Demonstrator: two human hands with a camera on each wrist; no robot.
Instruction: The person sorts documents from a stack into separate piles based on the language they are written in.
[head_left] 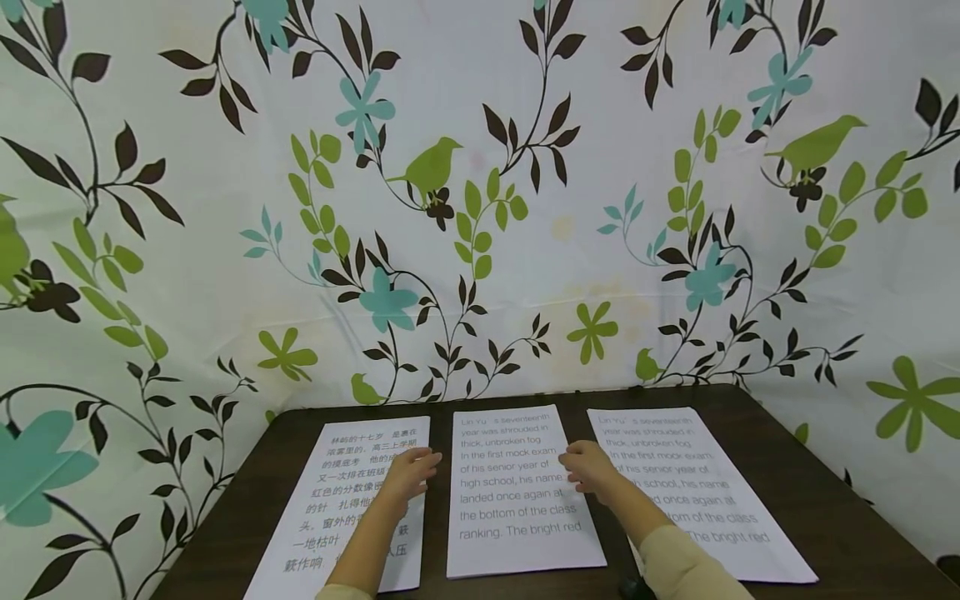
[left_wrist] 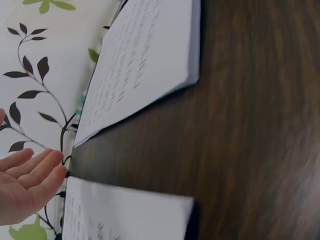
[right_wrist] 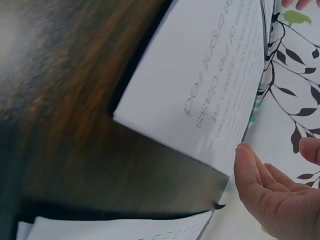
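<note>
Three printed paper sheets lie side by side on a dark wooden table (head_left: pixel 810 492). The left sheet (head_left: pixel 330 500) carries Chinese text, while the middle sheet (head_left: pixel 517 492) and the right sheet (head_left: pixel 712 500) carry English text. My left hand (head_left: pixel 410 472) hovers with straight fingers over the left sheet's right edge, beside the gap to the middle sheet. My right hand (head_left: pixel 587 467) is over the gap between the middle and right sheets, fingers relaxed. In the left wrist view the left hand (left_wrist: pixel 27 185) holds nothing. The right wrist view shows the right hand (right_wrist: pixel 272 197) empty beside a sheet (right_wrist: pixel 210 85).
A floral cloth (head_left: pixel 480 208) with leaves and birds hangs behind and around the table. Bare table wood (left_wrist: pixel 250 130) shows between the sheets and to the right of the right sheet. A small dark object (head_left: pixel 633 587) sits at the near edge by my right sleeve.
</note>
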